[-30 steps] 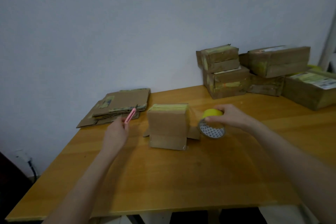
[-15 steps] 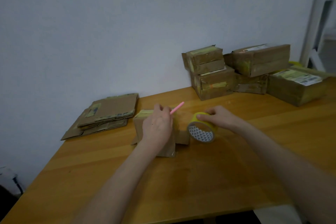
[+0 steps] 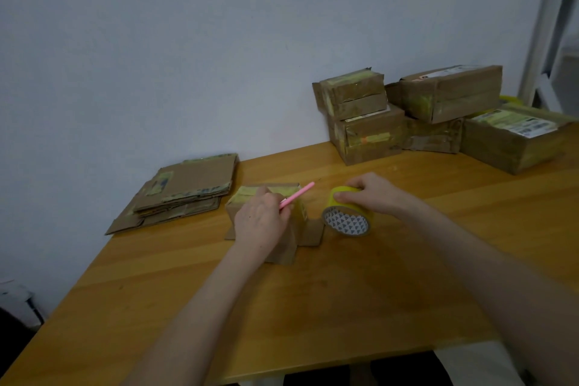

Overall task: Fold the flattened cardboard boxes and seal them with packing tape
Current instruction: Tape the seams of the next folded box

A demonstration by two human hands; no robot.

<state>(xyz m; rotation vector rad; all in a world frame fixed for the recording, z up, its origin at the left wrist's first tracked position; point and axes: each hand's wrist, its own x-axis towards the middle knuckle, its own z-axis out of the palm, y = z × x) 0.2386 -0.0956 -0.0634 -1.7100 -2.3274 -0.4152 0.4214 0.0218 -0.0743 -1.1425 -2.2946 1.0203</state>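
A small folded cardboard box (image 3: pixel 242 207) stands in the middle of the wooden table (image 3: pixel 313 307), its top covered in yellow tape and a bottom flap (image 3: pixel 313 230) sticking out to the right. My left hand (image 3: pixel 258 222) lies against the box's front and holds a thin pink cutter (image 3: pixel 297 194) that points up and right. My right hand (image 3: pixel 371 194) grips a roll of yellow packing tape (image 3: pixel 346 213) from above, just right of the box. A stack of flattened boxes (image 3: pixel 185 189) lies at the far left.
Several sealed boxes are stacked against the wall at the back right: two small ones (image 3: pixel 360 116), a long one (image 3: pixel 451 92) on another, and a large labelled box (image 3: pixel 517 135). A white frame (image 3: pixel 545 25) stands at the far right. The table's near edge runs along the bottom.
My left hand with the pink cutter has moved right, from beside the flattened stack to the front of the small box. The right hand has stayed on the tape roll. The view shifted right.
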